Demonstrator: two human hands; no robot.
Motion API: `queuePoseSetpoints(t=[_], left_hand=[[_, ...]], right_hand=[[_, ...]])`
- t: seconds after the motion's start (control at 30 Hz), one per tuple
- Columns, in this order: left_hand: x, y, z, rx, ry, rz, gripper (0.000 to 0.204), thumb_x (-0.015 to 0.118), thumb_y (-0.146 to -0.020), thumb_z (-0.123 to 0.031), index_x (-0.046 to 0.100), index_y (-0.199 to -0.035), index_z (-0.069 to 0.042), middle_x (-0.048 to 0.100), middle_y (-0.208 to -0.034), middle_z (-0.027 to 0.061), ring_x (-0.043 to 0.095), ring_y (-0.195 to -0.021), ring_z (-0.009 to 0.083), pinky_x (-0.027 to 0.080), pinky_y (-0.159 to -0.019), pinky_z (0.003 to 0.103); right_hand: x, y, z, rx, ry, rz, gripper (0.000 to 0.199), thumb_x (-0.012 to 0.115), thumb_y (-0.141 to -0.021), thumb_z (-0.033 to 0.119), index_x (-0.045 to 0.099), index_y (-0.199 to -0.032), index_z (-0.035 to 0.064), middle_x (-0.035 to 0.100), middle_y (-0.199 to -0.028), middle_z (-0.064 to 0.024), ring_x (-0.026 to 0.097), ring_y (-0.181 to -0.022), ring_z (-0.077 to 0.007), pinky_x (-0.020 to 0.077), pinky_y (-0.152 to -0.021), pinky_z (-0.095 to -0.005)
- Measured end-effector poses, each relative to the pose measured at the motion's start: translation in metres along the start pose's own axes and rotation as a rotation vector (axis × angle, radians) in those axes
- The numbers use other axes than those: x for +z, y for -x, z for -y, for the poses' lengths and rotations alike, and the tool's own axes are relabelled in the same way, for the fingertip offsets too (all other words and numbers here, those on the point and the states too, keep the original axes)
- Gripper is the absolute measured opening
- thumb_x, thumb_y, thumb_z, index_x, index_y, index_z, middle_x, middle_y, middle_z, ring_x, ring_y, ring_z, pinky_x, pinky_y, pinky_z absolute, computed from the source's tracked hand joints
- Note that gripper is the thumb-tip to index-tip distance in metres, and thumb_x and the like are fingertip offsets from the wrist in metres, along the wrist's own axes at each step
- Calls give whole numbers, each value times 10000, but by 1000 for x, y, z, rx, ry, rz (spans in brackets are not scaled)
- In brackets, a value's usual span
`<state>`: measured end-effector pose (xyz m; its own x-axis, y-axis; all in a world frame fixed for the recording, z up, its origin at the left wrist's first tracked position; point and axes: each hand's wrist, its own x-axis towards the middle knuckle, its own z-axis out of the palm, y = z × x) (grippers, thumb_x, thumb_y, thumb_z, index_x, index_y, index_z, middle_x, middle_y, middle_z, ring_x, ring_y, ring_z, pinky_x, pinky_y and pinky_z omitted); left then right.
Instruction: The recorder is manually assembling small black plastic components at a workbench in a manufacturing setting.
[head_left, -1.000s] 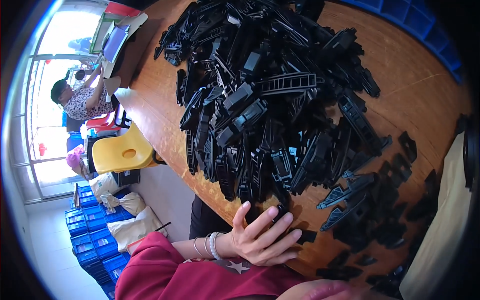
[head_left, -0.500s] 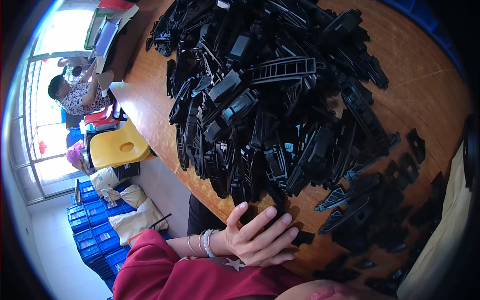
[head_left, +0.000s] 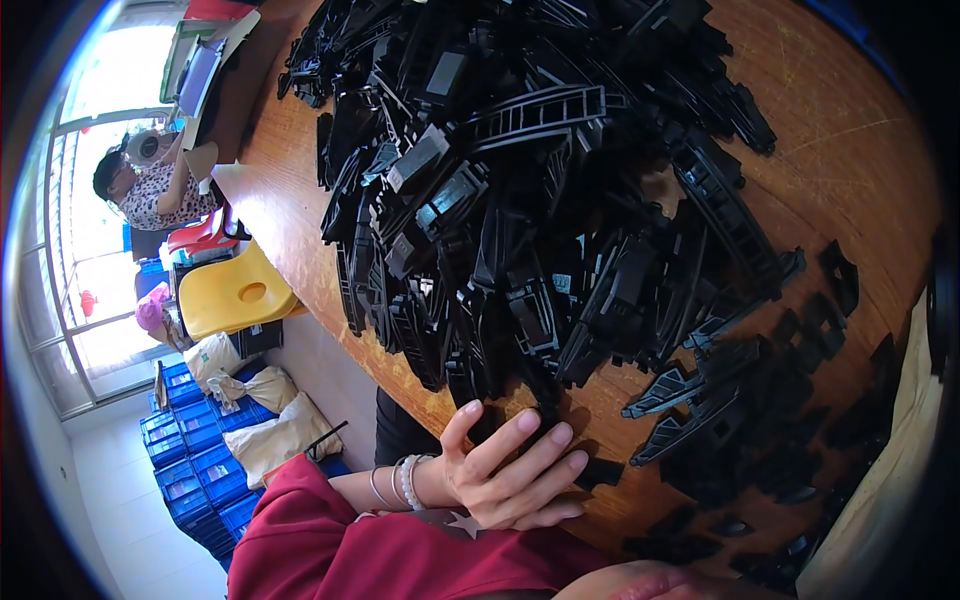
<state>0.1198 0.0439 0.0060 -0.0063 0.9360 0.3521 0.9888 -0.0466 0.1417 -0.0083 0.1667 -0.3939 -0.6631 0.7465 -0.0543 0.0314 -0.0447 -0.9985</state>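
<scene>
My left hand (head_left: 505, 475) comes in from the lower left, with white beaded bracelets at the wrist. Its fingers are spread and slightly bent at the near edge of a large heap of black plastic parts (head_left: 470, 200). Dark parts show between and just behind the fingers; whether the fingertips touch them is hidden. Beside the fingertips lies a small flat black piece (head_left: 600, 473). Many of the heaped parts are long and ladder-like, others blocky. My right hand is out of the picture.
More black parts (head_left: 690, 410) lie loose on the wooden table (head_left: 830, 130) at right, some in deep shadow. A cream-coloured sheet or sack (head_left: 870, 480) borders the right side. Left stand a yellow chair (head_left: 225, 295), stacked blue crates (head_left: 185, 450) and a seated person (head_left: 165, 195).
The heap sits slightly further left and up in the picture. My left hand keeps nearly the same pose. The far person now has a pale round thing raised near the head.
</scene>
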Motion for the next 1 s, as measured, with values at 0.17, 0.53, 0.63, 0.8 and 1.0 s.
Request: queuePoseSetpoints(t=[0.17, 0.53, 0.63, 0.8, 1.0], left_hand=[[1, 0, -1, -1, 2, -2, 556, 583, -806, -638, 724, -1029, -148, 628, -1141, 104, 477, -1216, 353, 254, -1057, 621], [3, -4, -1, -11, 15, -35, 567, 585, -801, -638, 723, -1032, -139, 630, -1141, 114, 481, -1212, 353, 248, -1065, 619], [5, -6, 3, 30, 5, -69, 590, 552, -821, -627, 713, -1060, -112, 637, -1137, 143, 505, -1186, 363, 261, -1062, 609], [1, -8, 4, -41, 37, -51, 577, 626, -805, -542, 666, -1163, -91, 591, -1260, 171, 508, -1210, 362, 268, -1077, 561], [13, -1, 8, -16, 173, -169, 624, 714, -775, -426, 575, -1256, -54, 494, -1364, 189, 435, -1301, 368, 239, -1090, 557]], right_hand=[[-5, 5, -4, 18, 3, 50, 318, 663, -759, 128, 686, -1065, 45, 670, -1101, -176, 625, -1047, -357, 491, -910, -444], [-21, 23, -6, 58, 28, 172, 330, 675, -748, 121, 686, -1069, 45, 670, -1102, -174, 623, -1050, -357, 489, -915, -441], [-43, 27, 1, 63, 79, 196, 333, 678, -745, 119, 686, -1070, 46, 670, -1102, -173, 622, -1051, -357, 489, -916, -440], [-85, 67, 36, 98, 193, 219, 339, 683, -740, 116, 686, -1071, 46, 671, -1102, -172, 621, -1052, -356, 488, -918, -439], [-114, 119, 82, 111, 331, 166, 346, 689, -733, 112, 686, -1073, 47, 671, -1102, -171, 621, -1054, -356, 487, -920, -438]])
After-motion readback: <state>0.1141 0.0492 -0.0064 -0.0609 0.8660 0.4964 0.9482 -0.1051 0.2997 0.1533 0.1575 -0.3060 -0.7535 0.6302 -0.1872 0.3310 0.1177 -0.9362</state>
